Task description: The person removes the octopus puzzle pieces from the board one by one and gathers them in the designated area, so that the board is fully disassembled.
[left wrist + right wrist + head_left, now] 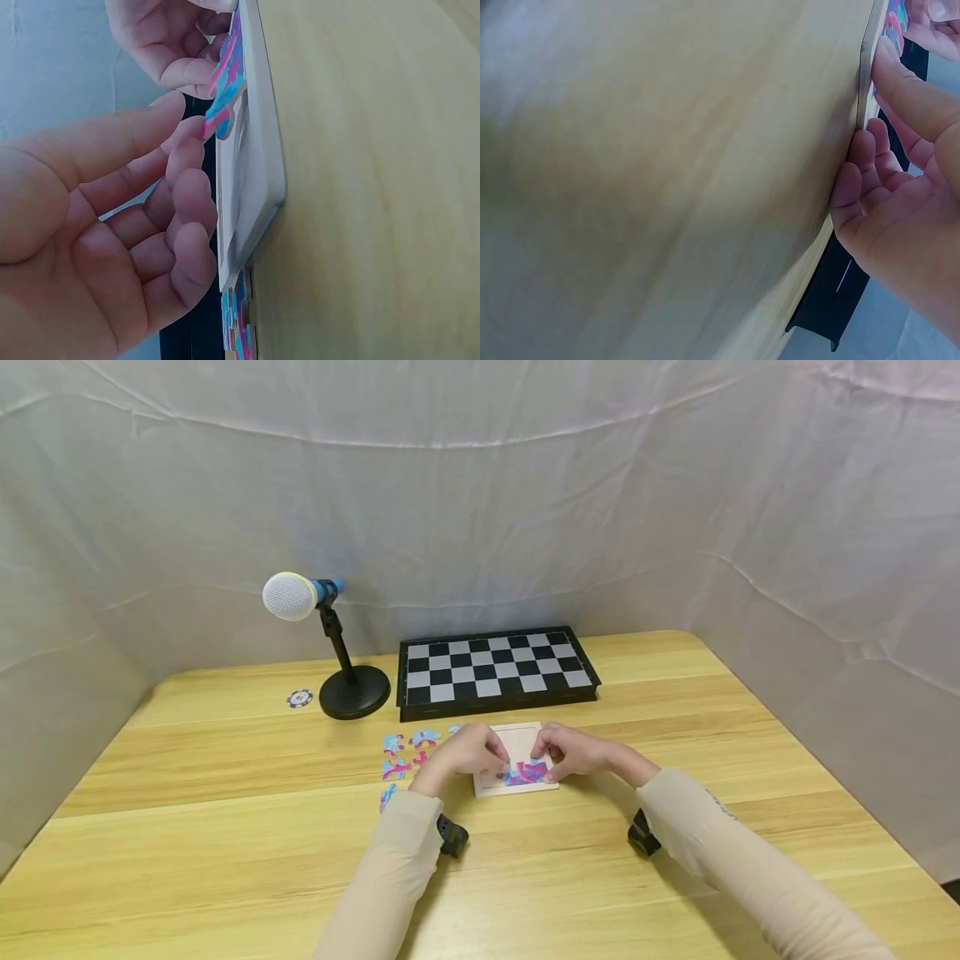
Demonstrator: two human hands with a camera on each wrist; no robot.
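A pale wooden puzzle tray (519, 739) lies on the table between both hands. Joined pink, blue and purple jigsaw pieces (528, 772) cover its near part. At the tray's left side my left hand (468, 749) pinches a jigsaw piece (218, 122) between thumb and forefinger; this piece is tilted up at the end of the joined ones. My right hand (579, 750) grips the tray's right edge, its thumb (889, 56) on the near right corner and its forefinger reaching in over the pieces. The hands partly cover the pieces in the head view.
Several loose jigsaw pieces (395, 769) lie left of the tray, some behind my left hand. A black-framed chessboard (498, 668) stands behind it. Farther left are a microphone (291, 597) on a black stand (355, 692) and a poker chip (299, 698). Pale curtains surround the table (225, 860).
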